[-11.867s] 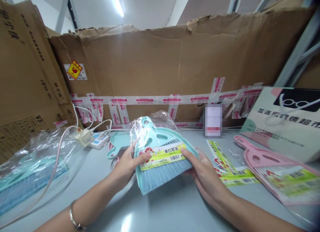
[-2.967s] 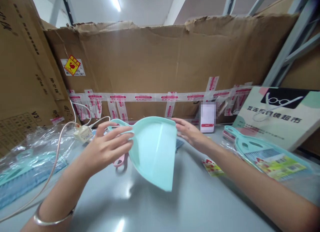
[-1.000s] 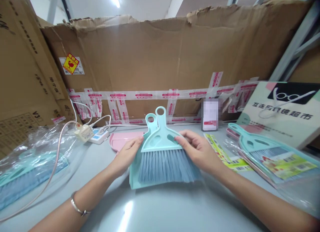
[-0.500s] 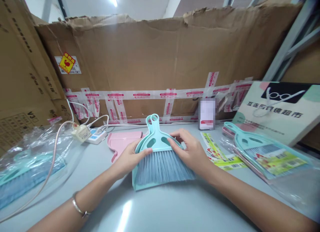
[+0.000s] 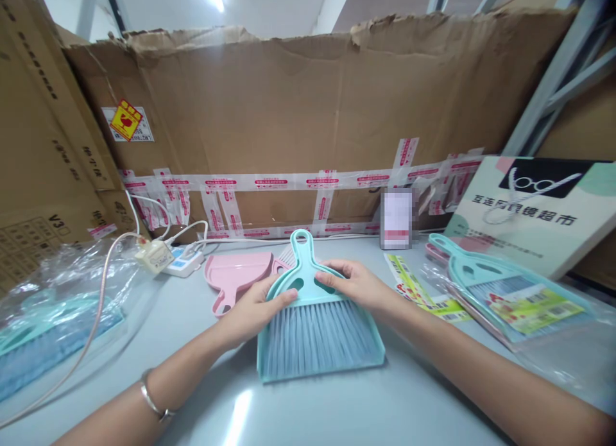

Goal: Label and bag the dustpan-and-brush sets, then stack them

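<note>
A turquoise hand brush (image 5: 312, 337) with blue-grey bristles lies flat inside a matching dustpan (image 5: 261, 362), their looped handles lined up and pointing away from me. My left hand (image 5: 255, 308) grips the left edge of the pair, its thumb on the brush head and its other fingers hidden at the side. On the opposite edge, my right hand (image 5: 356, 284) holds both pieces, thumb on top near the oval hole. Just behind my left hand, a pink dustpan (image 5: 240, 271) rests on the table, beside a pink brush (image 5: 283, 258) partly hidden by the turquoise set.
At right lie a bagged turquoise brush set (image 5: 510, 282), yellow-green label cards (image 5: 414, 285) and a leaning printed box (image 5: 524, 208). A phone (image 5: 397, 220) stands at the back. Left are a power strip (image 5: 185, 260), cable and another bagged set (image 5: 52, 324). Cardboard (image 5: 289, 112) walls the rear.
The turquoise brush and dustpan have come toward me and now line up, their handle loops overlapping. My right hand has shifted, uncovering the dustpan's right side.
</note>
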A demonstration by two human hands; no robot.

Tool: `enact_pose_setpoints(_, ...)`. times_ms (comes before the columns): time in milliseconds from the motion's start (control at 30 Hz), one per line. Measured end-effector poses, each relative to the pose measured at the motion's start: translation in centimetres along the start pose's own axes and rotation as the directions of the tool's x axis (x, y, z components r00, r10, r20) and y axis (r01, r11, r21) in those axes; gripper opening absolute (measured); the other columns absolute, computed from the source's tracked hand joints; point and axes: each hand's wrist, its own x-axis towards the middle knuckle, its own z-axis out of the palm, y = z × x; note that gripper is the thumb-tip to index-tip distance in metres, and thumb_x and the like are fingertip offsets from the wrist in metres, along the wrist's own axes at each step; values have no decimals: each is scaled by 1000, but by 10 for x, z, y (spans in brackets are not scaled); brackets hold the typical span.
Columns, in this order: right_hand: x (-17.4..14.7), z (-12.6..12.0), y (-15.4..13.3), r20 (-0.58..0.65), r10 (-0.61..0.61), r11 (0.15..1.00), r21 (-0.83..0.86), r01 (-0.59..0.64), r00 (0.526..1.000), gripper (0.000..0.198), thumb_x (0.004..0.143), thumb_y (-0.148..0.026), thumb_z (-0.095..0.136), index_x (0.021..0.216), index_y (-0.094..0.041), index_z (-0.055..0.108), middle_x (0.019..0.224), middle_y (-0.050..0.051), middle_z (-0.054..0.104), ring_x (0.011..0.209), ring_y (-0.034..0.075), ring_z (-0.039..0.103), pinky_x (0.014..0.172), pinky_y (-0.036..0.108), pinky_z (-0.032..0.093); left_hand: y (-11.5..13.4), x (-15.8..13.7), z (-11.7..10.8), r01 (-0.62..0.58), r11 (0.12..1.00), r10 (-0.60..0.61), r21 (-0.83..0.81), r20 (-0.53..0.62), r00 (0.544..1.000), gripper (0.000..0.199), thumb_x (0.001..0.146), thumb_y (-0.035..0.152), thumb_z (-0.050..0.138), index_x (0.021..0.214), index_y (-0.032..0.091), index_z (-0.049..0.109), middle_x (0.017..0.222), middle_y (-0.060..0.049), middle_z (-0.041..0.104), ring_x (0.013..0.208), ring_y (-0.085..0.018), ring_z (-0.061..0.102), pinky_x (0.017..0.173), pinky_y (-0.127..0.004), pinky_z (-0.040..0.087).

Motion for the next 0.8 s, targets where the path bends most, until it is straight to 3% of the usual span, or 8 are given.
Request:
enact_pose_setpoints(133,0,5,2,-89,-25,998,-57,20,996,35,72,-50,57,81,-16,60,79,0,61,75,15,56,71,28,43,-2,1,-1,-16,999,16,42,-10,1000,46,78,44,54,117,19,54,110,-5,63,102,-24,56,85,-33,43)
enact_pose_setpoints(300,4,4,1,3,-77,997,29,77,997,32,76,-45,55,92,-18,61,91,3,63,85,15,57,75,26,44,-4,2,2,-30,994,29,109,6,1000,41,80,46,50,107,18,59,101,-5,65,96,-23,57,82,-33,43)
enact_pose_setpoints(500,7,5,-1,12,13,992,125,-14,1000,28,73,-40,59,87,-16,59,70,-1,59,58,10,54,54,23,43,3,-1,11,-57,989,53,138,38,998,40,81,43,50,110,16,58,110,-8,63,104,-26,54,90,-37,40)
enact_pose_setpoints(800,8,7,3,-23,-15,991,134,18,1000,27,68,-40,63,77,-18,53,65,-2,55,57,11,53,53,24,43,4,-1,12,-69,985,66,161,25,998,39,81,43,49,107,16,59,108,-7,63,103,-25,55,88,-34,41)
